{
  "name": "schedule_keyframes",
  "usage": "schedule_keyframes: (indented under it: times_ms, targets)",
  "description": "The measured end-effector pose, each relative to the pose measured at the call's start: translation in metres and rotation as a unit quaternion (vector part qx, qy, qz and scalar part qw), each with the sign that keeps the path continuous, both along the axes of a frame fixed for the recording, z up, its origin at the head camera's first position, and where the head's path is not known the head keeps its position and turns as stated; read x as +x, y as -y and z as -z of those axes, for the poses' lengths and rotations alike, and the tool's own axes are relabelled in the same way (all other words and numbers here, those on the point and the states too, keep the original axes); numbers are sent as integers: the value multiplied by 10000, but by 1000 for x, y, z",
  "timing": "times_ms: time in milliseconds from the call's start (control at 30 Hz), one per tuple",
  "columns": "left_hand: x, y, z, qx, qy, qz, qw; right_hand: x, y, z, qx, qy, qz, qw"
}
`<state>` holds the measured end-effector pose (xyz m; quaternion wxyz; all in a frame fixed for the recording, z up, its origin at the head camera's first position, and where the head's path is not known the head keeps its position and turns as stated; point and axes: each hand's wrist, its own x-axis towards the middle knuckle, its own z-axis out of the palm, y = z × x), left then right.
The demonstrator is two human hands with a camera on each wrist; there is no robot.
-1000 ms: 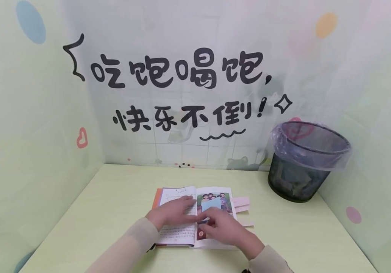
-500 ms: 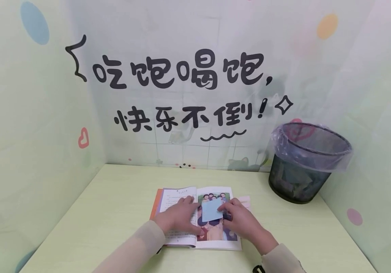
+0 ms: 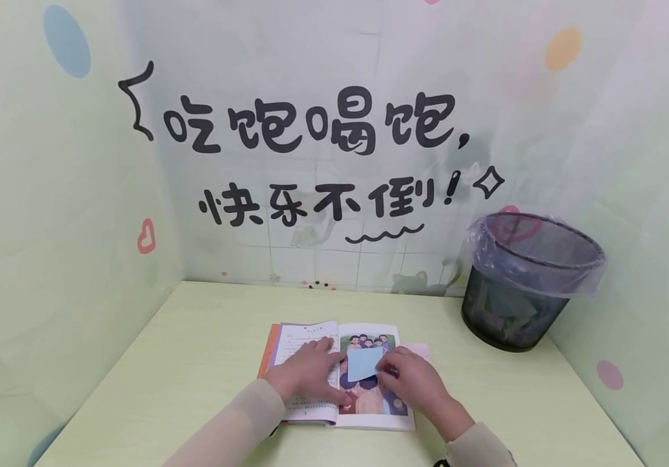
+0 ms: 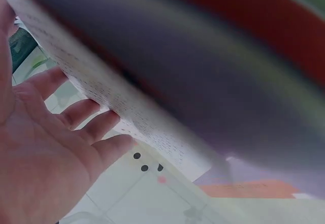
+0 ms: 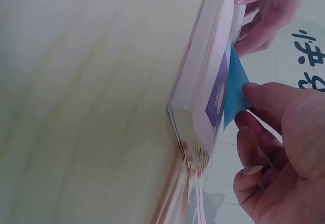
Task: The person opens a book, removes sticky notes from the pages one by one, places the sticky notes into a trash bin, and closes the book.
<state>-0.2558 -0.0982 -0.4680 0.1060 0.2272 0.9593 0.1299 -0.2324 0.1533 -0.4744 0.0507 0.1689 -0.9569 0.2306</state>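
In the head view an open book [image 3: 369,421] lies on the table, with text on the left page and a colourful picture on the right. My left hand [image 3: 308,373] is spread over the left page and the fold, holding the book flat; its fingertips rest on the text page [image 4: 152,127] in the left wrist view. A light blue sticky note [image 3: 362,363] lies over the picture. My right hand [image 3: 419,383] pinches its right edge between thumb and finger. The right wrist view shows the note [image 5: 235,89] standing up off the page at that corner.
Pink paper strips [image 3: 418,351] stick out of the book's right side. A black mesh bin [image 3: 509,311] with a clear purplish liner stands at the back right of the pale table [image 3: 153,363]. Printed sheeting walls [image 3: 288,58] surround it.
My right hand has moved right from the fold to the blue note's right edge and now pinches it. My left hand has spread wider, its thumb lower on the book.
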Motion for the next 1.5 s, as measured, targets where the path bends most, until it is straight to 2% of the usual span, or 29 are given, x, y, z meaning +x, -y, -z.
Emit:
schedule_keyframes:
  times_ms: [567,767,933,1067,1167,1300,1500]
  targets:
    - [5,1,1,263,22,-14,9997,0,1,-5,-23,-108,394,9992]
    - [5,2,3,245,-49,37,9997,-4,-6,-14,-288,-165,634,9974]
    - [4,2,3,241,4,-16,9997,-9,-17,-26,-709,-329,803,9937]
    - [4,2,3,198,60,-74,9998,-16,-31,-39,-1020,-484,1016,9884]
    - [4,2,3,172,106,-115,9997,-22,-45,-55,-1120,-615,1144,9852]
    - [5,1,0,182,117,-113,9997,-29,-69,-86,-1262,-903,1252,9799]
    - [5,1,-1,193,62,-70,9998,-37,-108,-139,-1157,-1633,1534,9677]
